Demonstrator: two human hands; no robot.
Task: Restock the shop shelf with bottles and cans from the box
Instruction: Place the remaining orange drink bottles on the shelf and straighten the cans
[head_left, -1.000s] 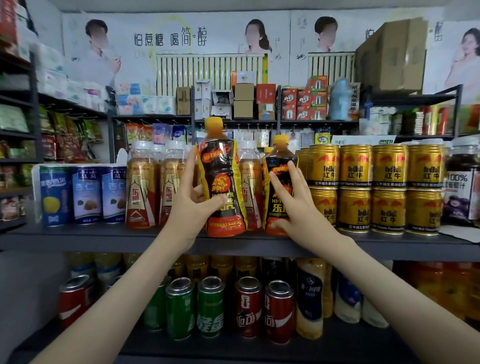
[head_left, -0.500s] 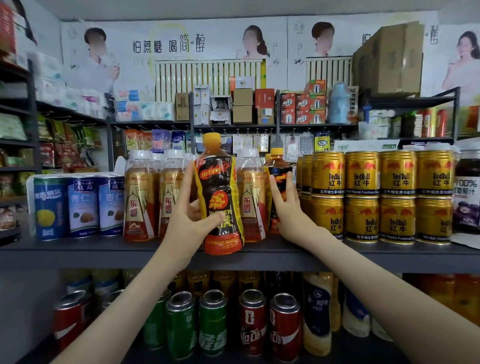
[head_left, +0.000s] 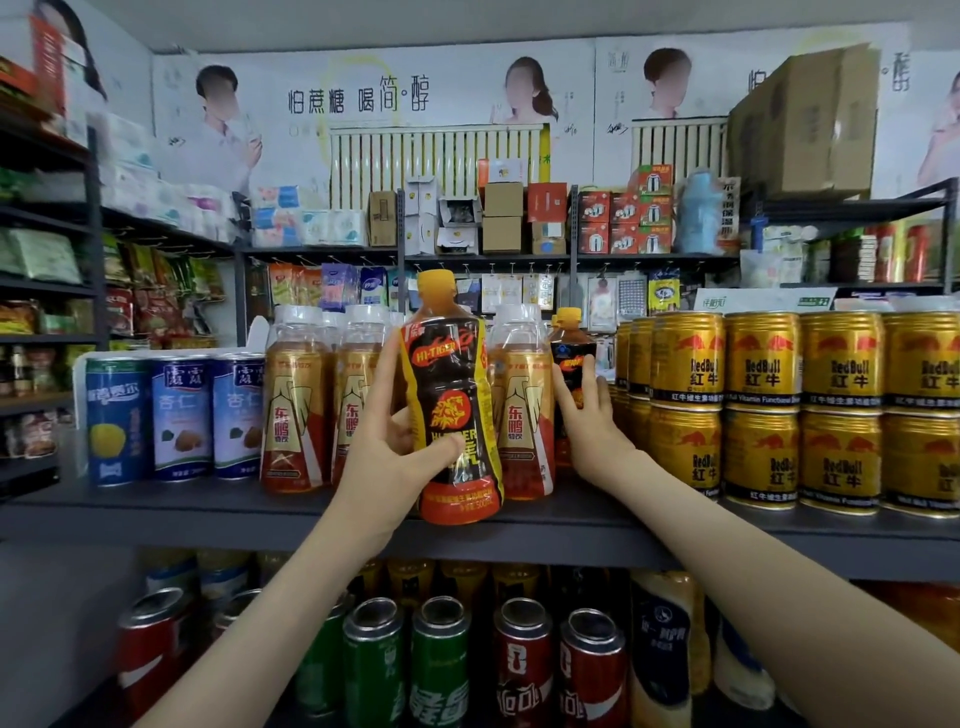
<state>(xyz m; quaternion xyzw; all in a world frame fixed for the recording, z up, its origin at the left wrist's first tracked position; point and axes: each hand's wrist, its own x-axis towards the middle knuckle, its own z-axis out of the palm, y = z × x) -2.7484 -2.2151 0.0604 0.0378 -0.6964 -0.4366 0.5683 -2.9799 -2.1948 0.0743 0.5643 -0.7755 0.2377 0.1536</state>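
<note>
Left hand (head_left: 395, 457) wraps fingers and thumb round waist of Hi-Tiger bottle (head_left: 457, 415). Bottle upright at shelf (head_left: 156, 514) front edge, well left of gold cans (head_left: 763, 410). Right hand (head_left: 587, 415) holds second bottle (head_left: 571, 358) between thumb and fingers, just left of gold cans. Bottles likely full, heavyish. Film sleeve glossy, probably slippery. Best grip: narrowed waist, not cap.
</note>
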